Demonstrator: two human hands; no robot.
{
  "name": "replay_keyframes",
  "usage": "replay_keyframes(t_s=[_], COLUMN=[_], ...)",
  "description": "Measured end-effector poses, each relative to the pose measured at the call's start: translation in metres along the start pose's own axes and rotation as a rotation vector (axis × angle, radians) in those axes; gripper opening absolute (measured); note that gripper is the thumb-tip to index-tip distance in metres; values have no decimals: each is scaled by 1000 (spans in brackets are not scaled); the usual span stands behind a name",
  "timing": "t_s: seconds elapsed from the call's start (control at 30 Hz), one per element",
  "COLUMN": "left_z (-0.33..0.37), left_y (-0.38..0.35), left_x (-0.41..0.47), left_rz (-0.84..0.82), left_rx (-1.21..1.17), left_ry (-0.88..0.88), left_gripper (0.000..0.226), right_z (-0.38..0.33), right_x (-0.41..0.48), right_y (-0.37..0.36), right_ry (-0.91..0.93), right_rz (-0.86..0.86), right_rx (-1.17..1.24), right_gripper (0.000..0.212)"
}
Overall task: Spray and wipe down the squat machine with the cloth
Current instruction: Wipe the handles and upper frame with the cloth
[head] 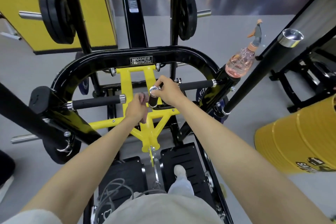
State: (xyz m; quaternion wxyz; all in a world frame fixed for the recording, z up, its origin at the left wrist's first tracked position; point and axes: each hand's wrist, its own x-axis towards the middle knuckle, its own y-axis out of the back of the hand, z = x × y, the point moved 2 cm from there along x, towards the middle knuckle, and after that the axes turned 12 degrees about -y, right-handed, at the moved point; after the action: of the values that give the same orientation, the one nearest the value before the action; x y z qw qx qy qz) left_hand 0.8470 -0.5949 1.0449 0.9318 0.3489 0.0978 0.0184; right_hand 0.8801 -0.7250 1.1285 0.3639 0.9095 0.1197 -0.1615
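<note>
I stand on the black-and-yellow squat machine, looking down at its yellow inner frame. My right hand grips the chrome-capped end of an upright foam handle at the centre. My left hand holds a pinkish cloth bunched beside that handle, touching its left side. A clear pink spray bottle with an orange and grey trigger stands on the machine's right post, out of both hands.
Two horizontal foam grips stick inward from the frame. Black weight plates hang at the back. A black bar with a chrome cap slants on the right. A yellow drum stands at the right. My foot rests on the footplate.
</note>
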Motion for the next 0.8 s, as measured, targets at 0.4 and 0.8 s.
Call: replay_keyframes(t_s=[0.4,0.8], left_z=[7,3], left_y=[-16,-10], left_x=[12,-20], left_rz=[-30,-432], left_rx=[-235,-217], left_ry=[27,110], left_gripper=[27,9], right_z=[1,-2], right_x=[0,-7], right_y=[3,4], right_ry=[40,15], right_rz=[-38,-64], right_rx=[25,53], right_gripper=[20,22])
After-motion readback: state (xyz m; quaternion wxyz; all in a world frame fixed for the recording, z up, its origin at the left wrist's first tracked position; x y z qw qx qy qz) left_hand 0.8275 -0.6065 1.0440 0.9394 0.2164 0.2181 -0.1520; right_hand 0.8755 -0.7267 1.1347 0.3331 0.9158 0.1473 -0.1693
